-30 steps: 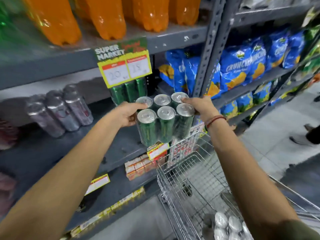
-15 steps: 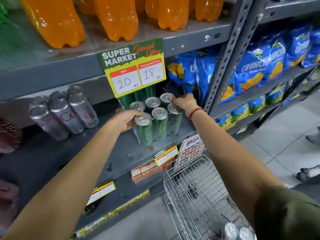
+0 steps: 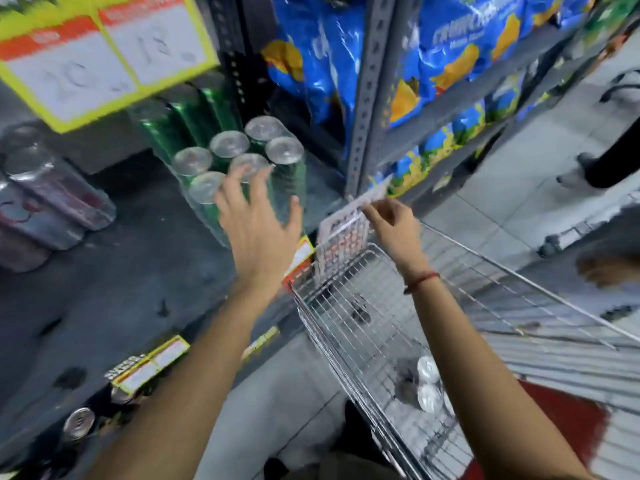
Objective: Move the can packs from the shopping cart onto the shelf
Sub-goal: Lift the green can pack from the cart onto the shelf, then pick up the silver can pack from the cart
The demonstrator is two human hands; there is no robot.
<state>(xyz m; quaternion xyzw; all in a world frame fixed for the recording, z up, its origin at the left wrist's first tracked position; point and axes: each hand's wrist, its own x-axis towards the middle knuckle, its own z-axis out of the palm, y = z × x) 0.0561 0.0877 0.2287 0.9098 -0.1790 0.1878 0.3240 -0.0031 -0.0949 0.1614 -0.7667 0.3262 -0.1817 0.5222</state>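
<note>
A wrapped pack of green cans [image 3: 239, 157] stands upright on the grey shelf [image 3: 138, 271], in front of more green cans at the back. My left hand [image 3: 258, 220] hovers just in front of the pack, fingers spread, holding nothing. My right hand [image 3: 391, 225] is over the front rim of the wire shopping cart [image 3: 346, 327], fingers loosely curled and empty. Low in the cart lie silver can tops of another pack [image 3: 429, 382].
A wrapped pack of silver cans [image 3: 52, 199] sits at the shelf's left. A yellow price sign [image 3: 97, 53] hangs above. Blue snack bags [image 3: 450, 57] fill the bay to the right. A grey upright post [image 3: 367, 98] divides the bays. Someone's legs [image 3: 609, 157] stand at far right.
Both hands have let go of the green can pack, which now stands on the shelf. The hands have drawn back toward the cart, and the view has tilted down.
</note>
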